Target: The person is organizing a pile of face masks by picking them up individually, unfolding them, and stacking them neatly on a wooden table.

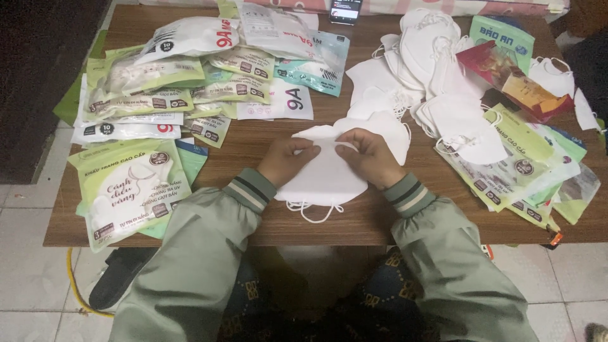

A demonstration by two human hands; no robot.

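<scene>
A small stack of white face masks (pixel 326 174) lies at the near middle of the wooden table (pixel 253 142), ear loops hanging toward the front edge. My left hand (pixel 286 159) pinches the stack's upper left part with curled fingers. My right hand (pixel 370 155) grips its upper right part in the same way. Both sleeves are pale green with striped cuffs.
Sealed mask packets (pixel 133 183) in green and white cover the table's left side. Loose white masks (pixel 430 57) pile up at the back right, beside empty packets (pixel 525 158) and a red wrapper (pixel 513 79). A phone (pixel 345 9) stands at the far edge. A black sandal (pixel 117 278) lies on the tiled floor.
</scene>
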